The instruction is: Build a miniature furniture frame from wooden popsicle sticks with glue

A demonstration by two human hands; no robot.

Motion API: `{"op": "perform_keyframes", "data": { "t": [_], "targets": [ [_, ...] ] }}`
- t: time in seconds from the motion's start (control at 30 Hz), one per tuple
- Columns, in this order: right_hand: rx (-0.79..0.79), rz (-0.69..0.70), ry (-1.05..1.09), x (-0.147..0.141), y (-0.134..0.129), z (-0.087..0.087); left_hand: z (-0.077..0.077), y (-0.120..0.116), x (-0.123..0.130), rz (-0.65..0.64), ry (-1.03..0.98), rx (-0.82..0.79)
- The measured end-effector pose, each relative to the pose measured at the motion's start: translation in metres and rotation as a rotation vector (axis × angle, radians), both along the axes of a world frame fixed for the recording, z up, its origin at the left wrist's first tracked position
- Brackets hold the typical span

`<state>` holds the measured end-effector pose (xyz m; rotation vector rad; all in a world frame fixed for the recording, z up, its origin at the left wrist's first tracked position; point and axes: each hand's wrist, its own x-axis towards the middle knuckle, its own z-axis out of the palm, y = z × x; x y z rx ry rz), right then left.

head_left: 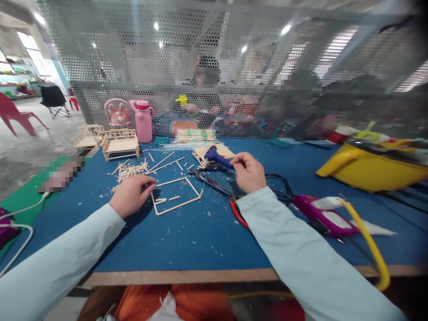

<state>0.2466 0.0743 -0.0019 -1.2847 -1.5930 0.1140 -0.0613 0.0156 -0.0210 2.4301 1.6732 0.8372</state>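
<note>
My left hand (133,194) is closed in a pinch at the upper left corner of a flat four-sided frame of thin wooden sticks (179,207). Whatever is between those fingertips, if anything, is too small to make out. Short stick pieces (174,197) lie inside the frame. Raised at the right, my right hand (249,173) grips the end of a dark blue tool with a rounded head (218,158), whose kind I cannot tell. Behind the tool is a small stick-built platform (222,151). Red-handled pliers (238,214) lie partly under my right forearm.
Stick offcuts (132,170) are heaped near two small stick-built furniture models (121,145). A pink flask (143,122) stands by the perforated metal screen (140,58). To the right are a purple-and-white device (326,216) and a yellow container (364,167). A person (203,98) sits beyond the screen.
</note>
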Motion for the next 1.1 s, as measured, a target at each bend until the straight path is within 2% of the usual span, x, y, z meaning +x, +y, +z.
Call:
{"op": "perform_keyframes", "data": {
  "t": [0.23,0.37,0.43,0.57,0.63,0.73,0.83,0.93,1.0,1.1],
  "targets": [
    [-0.150,0.059,0.024,-0.006,-0.001,-0.004,-0.003,0.001,-0.001,0.014,0.042,-0.041],
    [-0.169,0.027,-0.003,-0.007,-0.001,-0.007,-0.003,0.001,-0.002,0.006,0.052,-0.065],
    [-0.129,0.000,-0.036,-0.006,0.000,-0.009,-0.002,0.000,-0.001,-0.019,0.047,-0.063],
    [0.007,-0.018,-0.100,-0.006,0.006,-0.013,0.004,-0.002,0.014,-0.158,0.067,-0.052],
    [0.005,0.003,-0.113,-0.007,0.008,-0.015,0.007,-0.002,0.025,-0.201,0.153,-0.061],
    [-0.034,0.040,-0.097,-0.010,0.008,-0.014,0.007,0.002,0.041,-0.203,0.301,-0.121],
    [-0.025,0.037,-0.090,-0.012,0.005,-0.010,0.004,0.008,0.053,-0.184,0.361,-0.177],
    [-0.014,0.015,-0.096,-0.011,0.000,-0.005,0.002,0.014,0.060,-0.195,0.395,-0.145],
    [-0.021,0.000,-0.091,-0.009,-0.003,-0.003,0.004,0.015,0.060,-0.193,0.363,-0.098],
    [-0.013,-0.042,-0.103,-0.004,-0.003,-0.003,0.011,0.015,0.048,-0.112,0.196,-0.078]
  ]
}}
